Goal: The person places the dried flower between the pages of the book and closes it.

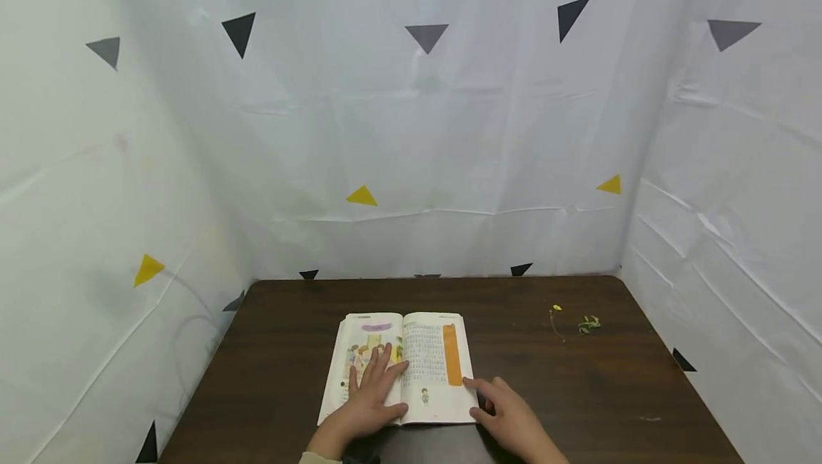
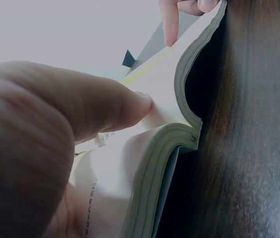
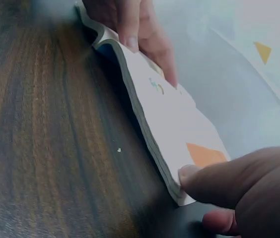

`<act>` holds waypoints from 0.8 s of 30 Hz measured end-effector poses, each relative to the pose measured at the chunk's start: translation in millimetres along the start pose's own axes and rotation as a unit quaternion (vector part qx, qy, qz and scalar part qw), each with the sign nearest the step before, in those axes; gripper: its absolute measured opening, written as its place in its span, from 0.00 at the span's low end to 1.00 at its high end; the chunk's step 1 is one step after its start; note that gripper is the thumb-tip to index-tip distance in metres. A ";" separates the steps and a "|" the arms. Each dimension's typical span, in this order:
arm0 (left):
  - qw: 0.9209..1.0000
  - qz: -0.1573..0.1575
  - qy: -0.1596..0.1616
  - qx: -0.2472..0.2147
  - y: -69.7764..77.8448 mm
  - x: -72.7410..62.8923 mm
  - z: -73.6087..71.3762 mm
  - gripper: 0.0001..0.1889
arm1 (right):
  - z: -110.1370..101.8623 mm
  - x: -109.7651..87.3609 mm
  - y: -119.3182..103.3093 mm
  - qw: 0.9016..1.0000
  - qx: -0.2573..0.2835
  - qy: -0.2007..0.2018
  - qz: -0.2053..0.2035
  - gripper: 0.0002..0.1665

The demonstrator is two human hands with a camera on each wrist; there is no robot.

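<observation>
An open book (image 1: 437,403) lies on the table, text and an orange block on its right page and a coloured picture on its left. My left hand (image 1: 369,400) rests on the left page with its fingers spread and the thumb (image 2: 115,106) across the gutter between the pages. At the right page's outer edge is my right hand (image 1: 514,417). Its index finger touches the page beside the orange block (image 3: 207,154), and its thumb (image 3: 204,181) presses near the lower corner. The other right-hand fingers bend beside the book, partly hidden.
On the dark wooden table (image 1: 270,350), right of the book, lie a yellow flower (image 1: 556,308) on a thin stem and a small green sprig (image 1: 588,324). White sheeting (image 1: 437,135) with black, grey and yellow triangles surrounds the table at the back and sides.
</observation>
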State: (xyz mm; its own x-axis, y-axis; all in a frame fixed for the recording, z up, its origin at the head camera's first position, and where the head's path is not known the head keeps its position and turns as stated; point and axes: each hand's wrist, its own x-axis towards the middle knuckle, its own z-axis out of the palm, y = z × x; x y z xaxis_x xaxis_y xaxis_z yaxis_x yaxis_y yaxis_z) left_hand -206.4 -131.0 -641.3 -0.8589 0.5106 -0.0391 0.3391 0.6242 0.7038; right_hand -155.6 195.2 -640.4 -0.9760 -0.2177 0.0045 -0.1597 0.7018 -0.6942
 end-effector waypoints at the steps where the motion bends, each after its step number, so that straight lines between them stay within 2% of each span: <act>1: 1.000 0.006 0.003 -0.005 0.0 -0.5 -0.2 0.42 | 0.9 -0.5 -0.8 1.000 -0.002 0.008 -0.002 0.30; 4: 0.999 0.025 0.010 -0.024 -1.4 -0.4 0.3 0.41 | 0.8 -0.3 -3.0 1.000 -0.011 0.024 -0.002 0.29; 10: 0.998 0.042 0.016 -0.047 -4.7 -1.8 4.5 0.41 | -0.3 -0.4 -5.6 1.000 -0.020 0.018 0.017 0.28; 18: 1.000 0.001 0.019 -0.008 -3.4 -4.7 3.2 0.40 | 6.0 0.1 -5.5 0.999 -0.022 0.027 0.025 0.28; 24: 1.000 -0.002 0.013 -0.005 -3.5 -4.4 2.2 0.40 | 8.7 0.7 -3.3 0.998 -0.027 0.041 0.026 0.29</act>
State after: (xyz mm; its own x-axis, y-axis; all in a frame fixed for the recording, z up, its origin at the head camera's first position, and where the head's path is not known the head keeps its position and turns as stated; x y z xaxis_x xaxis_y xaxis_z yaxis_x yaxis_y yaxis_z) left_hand -202.9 -134.1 -645.1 -0.8703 0.4920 -0.0232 0.3319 0.6207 0.7103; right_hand -154.5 186.8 -644.4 -0.9917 -0.1251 0.0308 -0.1146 0.7469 -0.6550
